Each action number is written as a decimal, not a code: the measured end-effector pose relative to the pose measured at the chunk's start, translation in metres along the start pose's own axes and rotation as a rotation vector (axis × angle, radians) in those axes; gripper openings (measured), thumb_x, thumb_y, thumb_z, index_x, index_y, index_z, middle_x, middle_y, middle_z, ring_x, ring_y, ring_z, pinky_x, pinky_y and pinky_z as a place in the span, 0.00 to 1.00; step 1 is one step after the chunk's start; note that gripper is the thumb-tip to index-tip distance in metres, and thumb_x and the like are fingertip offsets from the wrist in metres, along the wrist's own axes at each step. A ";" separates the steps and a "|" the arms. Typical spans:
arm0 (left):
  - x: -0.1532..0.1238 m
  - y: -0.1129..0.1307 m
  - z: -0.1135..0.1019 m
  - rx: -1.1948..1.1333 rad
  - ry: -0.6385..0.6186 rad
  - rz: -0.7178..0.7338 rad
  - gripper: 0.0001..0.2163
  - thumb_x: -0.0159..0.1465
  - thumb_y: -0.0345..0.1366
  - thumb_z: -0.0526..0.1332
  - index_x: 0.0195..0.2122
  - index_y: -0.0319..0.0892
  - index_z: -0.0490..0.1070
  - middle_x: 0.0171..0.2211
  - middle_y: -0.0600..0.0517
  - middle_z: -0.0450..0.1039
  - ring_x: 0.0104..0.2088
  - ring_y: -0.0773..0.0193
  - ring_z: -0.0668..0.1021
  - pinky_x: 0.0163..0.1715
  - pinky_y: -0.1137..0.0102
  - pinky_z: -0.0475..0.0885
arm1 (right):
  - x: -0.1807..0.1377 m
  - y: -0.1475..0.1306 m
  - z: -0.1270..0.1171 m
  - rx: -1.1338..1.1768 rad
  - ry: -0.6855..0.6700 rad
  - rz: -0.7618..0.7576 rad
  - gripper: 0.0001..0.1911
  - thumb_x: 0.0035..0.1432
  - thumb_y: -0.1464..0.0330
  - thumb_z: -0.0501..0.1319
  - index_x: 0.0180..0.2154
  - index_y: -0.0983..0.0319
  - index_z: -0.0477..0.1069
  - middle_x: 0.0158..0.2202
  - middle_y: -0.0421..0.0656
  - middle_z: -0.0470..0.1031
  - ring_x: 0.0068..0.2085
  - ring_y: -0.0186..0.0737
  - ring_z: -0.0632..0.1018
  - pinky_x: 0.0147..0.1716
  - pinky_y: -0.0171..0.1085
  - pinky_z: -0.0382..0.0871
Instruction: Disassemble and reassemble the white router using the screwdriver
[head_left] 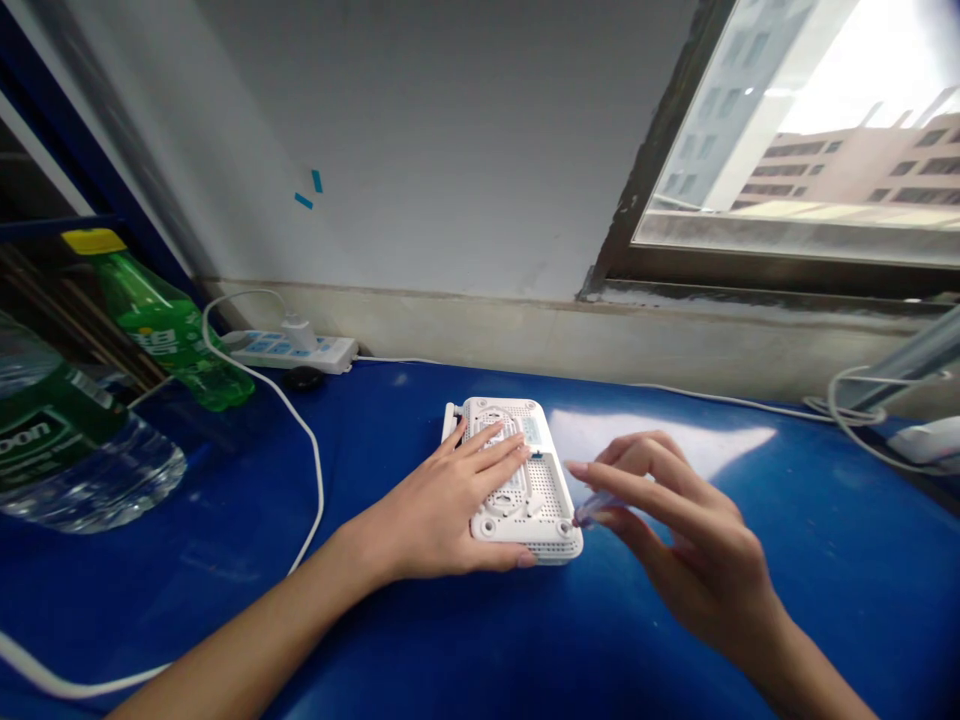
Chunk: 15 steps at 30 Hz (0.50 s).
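Observation:
A white router-like device (531, 500) lies bottom side up on the blue table (450, 640), its vented underside and screw holes facing me. My left hand (450, 505) lies flat on its left part, fingers stretched out across the vents and thumb along its near edge. My right hand (675, 530) hovers just right of the device. Its thumb and fingers pinch a small clear, pale tool (592, 508) whose tip sits by the device's near right corner; the tool is blurred.
A white power strip (292, 350) with a plug lies by the wall at the back left, its cable (311, 470) curving across the table. Two plastic bottles (172, 330) stand at the left. More cables (855, 410) lie at the right under the window.

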<state>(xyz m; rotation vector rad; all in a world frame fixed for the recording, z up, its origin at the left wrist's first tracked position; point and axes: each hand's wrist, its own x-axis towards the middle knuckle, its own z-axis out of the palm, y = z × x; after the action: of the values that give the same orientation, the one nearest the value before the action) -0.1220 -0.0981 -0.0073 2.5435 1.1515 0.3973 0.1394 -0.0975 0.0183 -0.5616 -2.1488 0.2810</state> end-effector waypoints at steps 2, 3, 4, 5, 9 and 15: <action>0.000 0.000 0.000 -0.005 0.003 0.006 0.46 0.63 0.65 0.60 0.75 0.45 0.48 0.74 0.47 0.47 0.75 0.46 0.47 0.73 0.46 0.37 | 0.000 -0.002 0.002 0.038 -0.069 0.016 0.25 0.68 0.80 0.55 0.63 0.61 0.68 0.49 0.50 0.75 0.54 0.46 0.72 0.48 0.44 0.74; 0.000 0.000 0.000 -0.006 0.003 0.007 0.46 0.63 0.65 0.60 0.75 0.46 0.48 0.74 0.47 0.47 0.75 0.45 0.47 0.73 0.46 0.37 | 0.000 -0.003 0.003 0.063 -0.091 0.017 0.26 0.68 0.81 0.53 0.65 0.61 0.66 0.52 0.51 0.75 0.57 0.46 0.71 0.49 0.44 0.74; 0.001 0.000 0.000 -0.006 0.002 0.006 0.45 0.63 0.65 0.60 0.75 0.46 0.49 0.74 0.47 0.48 0.75 0.45 0.48 0.73 0.46 0.36 | 0.000 -0.004 0.005 0.084 -0.098 0.012 0.27 0.68 0.82 0.53 0.64 0.61 0.66 0.54 0.50 0.76 0.58 0.46 0.71 0.50 0.44 0.74; 0.000 0.000 0.000 -0.005 0.000 0.004 0.45 0.63 0.65 0.61 0.74 0.47 0.49 0.74 0.47 0.48 0.75 0.46 0.48 0.73 0.46 0.36 | 0.001 -0.004 0.006 0.096 -0.082 0.001 0.26 0.67 0.82 0.54 0.63 0.61 0.67 0.52 0.49 0.77 0.56 0.45 0.72 0.48 0.42 0.74; 0.000 0.001 0.000 0.000 -0.004 -0.001 0.46 0.63 0.65 0.60 0.75 0.46 0.48 0.75 0.49 0.47 0.75 0.47 0.47 0.73 0.47 0.36 | 0.005 -0.001 0.005 0.052 0.012 -0.007 0.20 0.63 0.81 0.63 0.54 0.61 0.75 0.41 0.46 0.77 0.43 0.42 0.75 0.38 0.40 0.73; 0.000 0.000 0.000 0.002 0.000 0.003 0.46 0.64 0.65 0.60 0.75 0.45 0.47 0.75 0.49 0.46 0.75 0.47 0.47 0.73 0.49 0.35 | 0.001 0.001 0.003 0.000 -0.006 0.044 0.19 0.66 0.77 0.62 0.56 0.60 0.73 0.40 0.47 0.74 0.41 0.42 0.75 0.37 0.40 0.73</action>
<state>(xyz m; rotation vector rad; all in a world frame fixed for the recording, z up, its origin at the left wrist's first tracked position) -0.1213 -0.0979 -0.0076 2.5477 1.1483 0.3975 0.1367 -0.0967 0.0166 -0.6094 -2.1448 0.3068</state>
